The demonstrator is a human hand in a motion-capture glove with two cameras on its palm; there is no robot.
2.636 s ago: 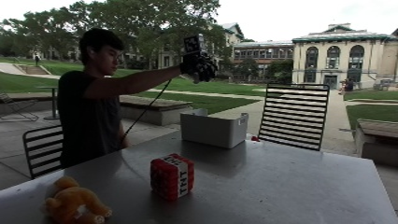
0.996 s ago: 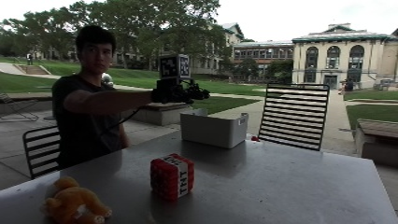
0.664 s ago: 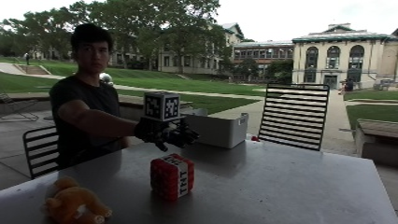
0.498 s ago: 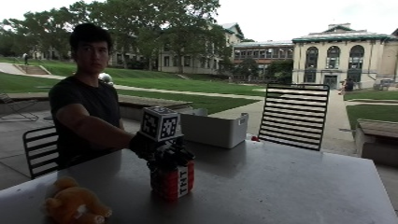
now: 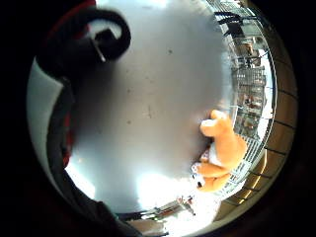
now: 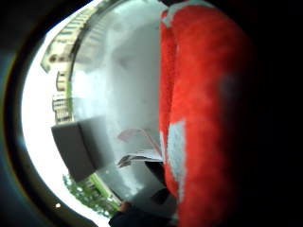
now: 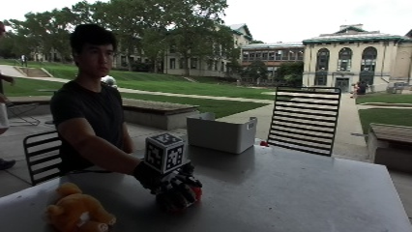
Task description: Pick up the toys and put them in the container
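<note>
In the outside view my gloved right hand (image 7: pixel 172 186) is down on the red plush block (image 7: pixel 196 193) in the middle of the grey table (image 7: pixel 289 193). Its fingers curl over the block and hide nearly all of it. The thumb side palm view is filled by the red block (image 6: pixel 199 118), with the container (image 6: pixel 75 146) behind it. An orange plush toy (image 7: pixel 77 212) lies at the table's near left corner, also seen as the orange plush toy (image 5: pixel 222 148) on the tabletop. The white container (image 7: pixel 221 133) stands open at the far edge.
A small red object (image 7: pixel 264 143) lies beside the container. A black slatted chair (image 7: pixel 306 121) stands behind the table on the right, and another chair (image 7: pixel 42 154) stands behind the person on the left.
My right hand came down from head height to the table and closed over the red block. The block, the orange toy and the container stayed where they were.
</note>
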